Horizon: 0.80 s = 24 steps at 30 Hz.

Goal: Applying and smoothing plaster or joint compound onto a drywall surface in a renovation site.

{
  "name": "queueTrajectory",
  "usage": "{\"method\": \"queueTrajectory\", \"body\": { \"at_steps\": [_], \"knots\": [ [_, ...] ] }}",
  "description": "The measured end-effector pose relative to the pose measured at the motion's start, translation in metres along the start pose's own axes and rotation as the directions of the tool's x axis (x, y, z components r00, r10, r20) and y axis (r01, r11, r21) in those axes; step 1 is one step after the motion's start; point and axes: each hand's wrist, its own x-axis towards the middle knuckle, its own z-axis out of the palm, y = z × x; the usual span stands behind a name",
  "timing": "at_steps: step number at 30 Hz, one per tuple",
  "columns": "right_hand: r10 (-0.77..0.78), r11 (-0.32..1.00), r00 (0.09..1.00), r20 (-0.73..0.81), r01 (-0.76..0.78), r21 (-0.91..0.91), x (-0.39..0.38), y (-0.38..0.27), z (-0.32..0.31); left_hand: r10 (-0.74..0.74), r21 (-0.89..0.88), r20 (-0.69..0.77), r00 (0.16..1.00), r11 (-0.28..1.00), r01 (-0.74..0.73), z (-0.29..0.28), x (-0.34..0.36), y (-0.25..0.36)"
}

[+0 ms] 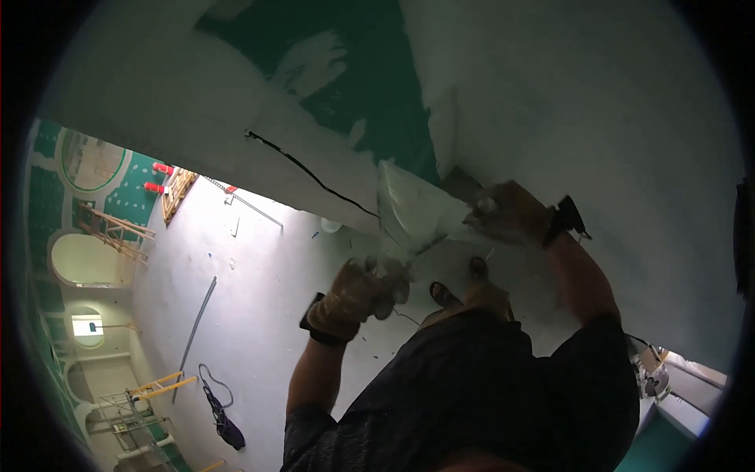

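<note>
The person is standing close to a large surface, where pale coating (189, 86) is bordering a bare green area (370, 86), and is working with both gloved hands at a pale flat piece (413, 206). That piece is lying between the hands, wide at its left side and narrowing toward the right hand (507, 212), which appears to be gripping its narrow end with curled fingers. The left hand (366, 291) is hovering just below the piece's lower corner, its fingers bent near some whitish matter (385, 269); blur is hiding whether it is holding anything, so one cannot tell. The step in hand is seemingly one of managing the flat piece and the whitish matter together in front of the surface. The next move is probably calling for a firm right-hand hold, with the left hand leaving the edge free. A thin dark cable (311, 173) is running across the coating and ending, in this view, right beside the piece's left edge, so any leftward motion is likely calling for care around it.
</note>
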Motion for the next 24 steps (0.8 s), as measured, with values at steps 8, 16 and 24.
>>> {"method": "queueTrajectory", "body": {
  "at_steps": [8, 16, 24],
  "knots": [
    [-0.020, -0.008, 0.977, -0.211, 0.211, 0.977, -0.078, 0.029, 0.084, 0.803, 0.765, 0.119, 0.584, 0.301, -0.570, 0.069, 0.076, -0.013],
    [-0.070, 0.920, 0.618, -0.783, 0.343, 0.189, -0.157, 0.062, 0.135, 0.631, 0.805, 0.543, 0.554, -0.205, -0.556, 0.072, 0.095, -0.041],
    [0.543, 0.679, 0.177, -0.821, 0.483, 0.553, -0.375, -0.010, 0.149, 0.391, 0.897, 0.441, 0.808, -0.181, -0.403, -0.052, 0.088, -0.205]
  ]
}}
